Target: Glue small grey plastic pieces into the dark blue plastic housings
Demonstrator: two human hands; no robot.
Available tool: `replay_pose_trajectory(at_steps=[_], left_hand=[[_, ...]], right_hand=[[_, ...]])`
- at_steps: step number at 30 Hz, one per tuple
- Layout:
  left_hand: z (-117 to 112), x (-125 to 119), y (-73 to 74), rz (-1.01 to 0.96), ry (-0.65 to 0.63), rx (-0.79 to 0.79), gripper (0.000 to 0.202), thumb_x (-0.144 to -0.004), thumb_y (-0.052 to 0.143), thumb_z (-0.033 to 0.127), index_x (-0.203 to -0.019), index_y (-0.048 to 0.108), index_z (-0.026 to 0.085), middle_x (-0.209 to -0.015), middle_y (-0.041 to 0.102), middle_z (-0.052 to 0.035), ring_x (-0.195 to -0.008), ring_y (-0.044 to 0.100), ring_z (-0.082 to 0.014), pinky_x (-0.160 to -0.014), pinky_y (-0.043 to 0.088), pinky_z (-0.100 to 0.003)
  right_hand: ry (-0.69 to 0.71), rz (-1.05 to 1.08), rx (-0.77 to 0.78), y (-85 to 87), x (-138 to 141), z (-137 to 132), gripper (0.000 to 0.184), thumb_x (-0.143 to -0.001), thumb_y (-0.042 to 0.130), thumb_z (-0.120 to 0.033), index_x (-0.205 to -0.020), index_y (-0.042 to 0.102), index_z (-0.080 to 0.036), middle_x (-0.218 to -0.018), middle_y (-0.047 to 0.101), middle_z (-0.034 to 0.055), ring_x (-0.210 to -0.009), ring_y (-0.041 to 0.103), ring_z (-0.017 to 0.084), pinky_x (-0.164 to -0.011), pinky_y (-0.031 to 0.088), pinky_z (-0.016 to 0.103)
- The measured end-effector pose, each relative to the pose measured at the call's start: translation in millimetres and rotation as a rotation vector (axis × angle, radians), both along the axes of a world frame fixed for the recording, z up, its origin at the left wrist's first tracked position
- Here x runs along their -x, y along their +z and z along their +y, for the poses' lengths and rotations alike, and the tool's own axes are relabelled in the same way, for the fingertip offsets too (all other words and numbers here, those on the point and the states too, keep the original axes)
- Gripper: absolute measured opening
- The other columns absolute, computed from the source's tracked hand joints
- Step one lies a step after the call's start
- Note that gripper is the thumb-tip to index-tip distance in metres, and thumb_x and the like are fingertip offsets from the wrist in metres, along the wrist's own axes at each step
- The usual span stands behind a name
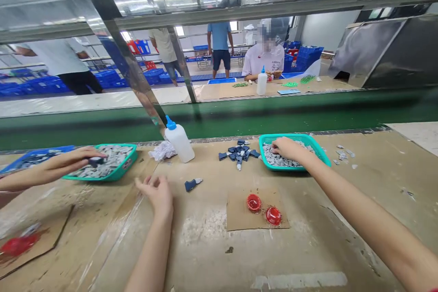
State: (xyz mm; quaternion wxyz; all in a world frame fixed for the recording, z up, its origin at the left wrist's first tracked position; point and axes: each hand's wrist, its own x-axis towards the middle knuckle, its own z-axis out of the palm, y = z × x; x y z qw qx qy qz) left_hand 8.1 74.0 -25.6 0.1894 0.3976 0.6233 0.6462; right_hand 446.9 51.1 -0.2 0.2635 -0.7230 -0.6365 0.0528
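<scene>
My right hand (pixel 287 147) reaches into a teal tray (pixel 318 150) of small grey parts, fingers curled down among them; what they hold is hidden. My left hand (pixel 155 191) rests on the cardboard-covered bench, fingers loosely curled, holding nothing I can see. A blue-and-grey part (pixel 192 184) lies just right of it. A pile of dark blue parts (pixel 239 153) sits left of the teal tray. Two red lids of glue (pixel 263 209) sit on a cardboard scrap in front of me.
A co-worker's hand (pixel 73 159) at left reaches into another teal tray (pixel 119 171) of grey parts, beside a blue tray (pixel 20 159). A white squeeze bottle (pixel 178 140) stands by crumpled tissue (pixel 162 150). A green conveyor (pixel 239 114) runs behind. Other people work beyond it.
</scene>
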Motion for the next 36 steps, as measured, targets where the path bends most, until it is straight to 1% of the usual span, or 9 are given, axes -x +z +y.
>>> replay_pose_trajectory(at_steps=[2,5,9,13,17,23,27,30,36], left_hand=[[-10,-17,7.6,0.162,-0.063,-0.042,0.067,-0.075,0.06,0.018,-0.136,0.034,0.021,-0.132,0.041,-0.0139,-0.115,0.051,-0.0236,-0.096,0.046,-0.044],[-14,-56,20.4,0.4,-0.372,-0.058,0.04,-0.08,0.056,0.024,-0.12,0.055,0.021,-0.121,0.055,-0.011,-0.108,0.056,-0.0236,-0.087,0.05,-0.038],[12,-113,27.9,0.618,-0.743,-0.007,0.016,-0.079,0.062,0.026,-0.092,0.068,0.021,-0.1,0.066,-0.0086,-0.099,0.06,-0.0254,-0.089,0.049,-0.04],[45,-146,20.5,0.713,-0.844,0.086,0.01,-0.08,0.066,0.025,-0.085,0.066,0.016,-0.095,0.066,-0.009,-0.098,0.06,-0.024,-0.093,0.044,-0.044],[48,-143,14.6,0.72,-0.87,0.185,0.011,-0.081,0.066,0.024,-0.078,0.063,0.014,-0.087,0.066,-0.0068,-0.089,0.062,-0.0213,-0.089,0.046,-0.044],[-11,-116,33.0,0.534,-0.851,0.211,0.022,-0.08,0.061,0.029,-0.096,0.063,0.016,-0.101,0.069,-0.0119,-0.097,0.064,-0.0267,-0.086,0.051,-0.042],[-67,-106,46.2,0.186,-0.872,0.218,0.032,-0.077,0.068,0.035,-0.1,0.06,0.014,-0.103,0.07,-0.0116,-0.098,0.066,-0.0235,-0.089,0.053,-0.04],[-100,-106,46.4,-0.108,-0.814,0.234,0.037,-0.066,0.079,0.03,-0.094,0.062,0.015,-0.096,0.071,-0.0081,-0.092,0.068,-0.0221,-0.089,0.054,-0.039],[-133,-109,42.1,-0.305,-0.743,0.32,0.041,-0.062,0.082,0.031,-0.095,0.065,0.014,-0.094,0.074,-0.009,-0.093,0.07,-0.0261,-0.089,0.055,-0.043]], right_hand=[[0.074,0.029,0.046,5.9,0,-11,0.014,-0.084,0.067,-0.029,-0.077,0.071,-0.018,-0.079,0.072,0.0055,-0.075,0.067,0.021,-0.07,0.052,0.032],[0.118,0.096,0.051,15.0,0,-47,0.015,-0.084,0.063,-0.03,-0.083,0.075,-0.022,-0.091,0.076,0.0075,-0.088,0.068,0.027,-0.078,0.05,0.035],[-0.015,0.641,-0.03,10.5,23,-120,0.032,-0.076,0.069,-0.045,-0.096,0.073,-0.02,-0.085,0.075,0.0083,-0.078,0.069,0.026,-0.068,0.054,0.036],[-0.183,1.077,-0.014,-13.6,65,-180,0.036,-0.068,0.076,-0.05,-0.084,0.074,-0.018,-0.077,0.075,0.0099,-0.069,0.068,0.023,-0.062,0.055,0.033],[-0.271,1.239,-0.032,-29.7,94,-203,0.034,-0.064,0.079,-0.048,-0.078,0.074,-0.018,-0.075,0.075,0.0097,-0.071,0.069,0.024,-0.063,0.055,0.033],[-0.189,1.228,0.042,-28.0,104,-199,0.026,-0.068,0.078,-0.044,-0.075,0.074,-0.02,-0.075,0.075,0.0073,-0.072,0.07,0.023,-0.063,0.055,0.031],[-0.182,1.19,0.06,-27.1,103,-197,0.024,-0.068,0.078,-0.043,-0.074,0.074,-0.02,-0.075,0.075,0.0072,-0.072,0.07,0.024,-0.066,0.055,0.033],[-0.182,1.185,0.065,-28.7,102,-197,0.024,-0.067,0.079,-0.042,-0.073,0.074,-0.019,-0.076,0.076,0.0075,-0.073,0.07,0.023,-0.069,0.055,0.033],[-0.164,1.187,0.069,-30.8,102,-199,0.023,-0.067,0.08,-0.04,-0.074,0.074,-0.019,-0.076,0.075,0.007,-0.074,0.069,0.023,-0.071,0.055,0.034]])
